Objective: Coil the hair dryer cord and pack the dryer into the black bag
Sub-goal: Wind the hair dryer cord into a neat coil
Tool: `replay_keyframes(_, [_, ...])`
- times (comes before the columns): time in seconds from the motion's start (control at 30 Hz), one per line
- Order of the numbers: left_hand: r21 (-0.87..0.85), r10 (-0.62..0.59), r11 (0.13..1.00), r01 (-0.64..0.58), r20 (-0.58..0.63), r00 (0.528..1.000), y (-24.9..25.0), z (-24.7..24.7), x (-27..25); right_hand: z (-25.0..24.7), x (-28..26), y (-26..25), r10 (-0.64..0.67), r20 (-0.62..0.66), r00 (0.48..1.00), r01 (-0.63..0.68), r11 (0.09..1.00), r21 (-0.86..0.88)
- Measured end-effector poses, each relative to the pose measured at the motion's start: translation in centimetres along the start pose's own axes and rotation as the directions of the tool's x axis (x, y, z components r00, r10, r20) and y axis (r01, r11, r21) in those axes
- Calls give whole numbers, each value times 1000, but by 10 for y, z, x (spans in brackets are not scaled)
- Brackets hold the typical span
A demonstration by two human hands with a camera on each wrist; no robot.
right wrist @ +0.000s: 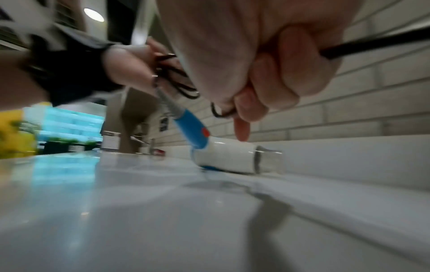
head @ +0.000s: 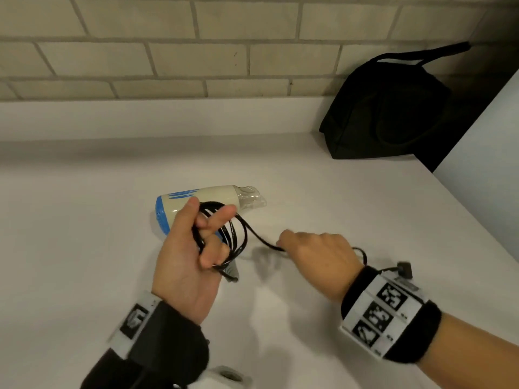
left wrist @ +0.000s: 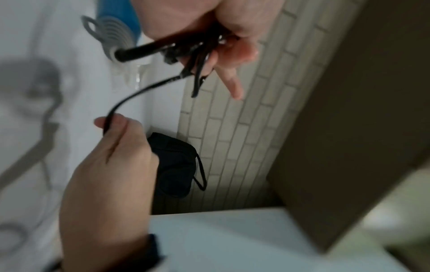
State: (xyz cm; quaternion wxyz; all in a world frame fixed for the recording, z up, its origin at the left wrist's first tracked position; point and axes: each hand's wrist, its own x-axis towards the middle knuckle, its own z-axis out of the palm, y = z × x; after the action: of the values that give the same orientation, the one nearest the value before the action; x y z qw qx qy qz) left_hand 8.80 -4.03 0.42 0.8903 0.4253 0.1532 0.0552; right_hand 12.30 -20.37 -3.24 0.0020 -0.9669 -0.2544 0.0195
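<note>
A white and blue hair dryer lies on its side on the white counter, nozzle pointing right. Its black cord is wound in several loops around the fingers of my left hand, which is raised palm-up just in front of the dryer. My right hand grips the free stretch of cord to the right, low over the counter. The plug end trails past my right wrist. The black bag stands at the back right against the brick wall. The dryer's handle shows blue in the right wrist view.
A brick wall with a low white ledge runs along the back of the counter. A white panel rises at the right beside the bag. A sink drain shows at the bottom edge.
</note>
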Motion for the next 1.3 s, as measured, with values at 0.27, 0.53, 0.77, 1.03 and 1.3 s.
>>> replay_keyframes(0.27, [713, 416, 456, -533, 358, 836, -38, 12, -13, -6, -37, -50, -204, -167, 965, 199, 979, -47])
replay_keyframes(0.53, [814, 115, 209, -542, 530, 840, -44, -4, -11, -45, -50, -19, -161, -174, 971, 181, 978, 107])
replay_keyframes(0.77, [683, -219, 646, -342, 595, 774, -35, -9, -18, -47, -33, 5, -208, -133, 969, 241, 914, 326])
replay_keyframes(1.03, [597, -349, 796, -98, 585, 732, -18, -16, -15, -20, -16, -3, -222, -139, 965, 259, 737, 624])
replay_keyframes(1.3, [234, -223, 962, 143, 366, 903, 3, -34, -8, -10, -11, 45, -6, -68, 998, 55, 657, 752])
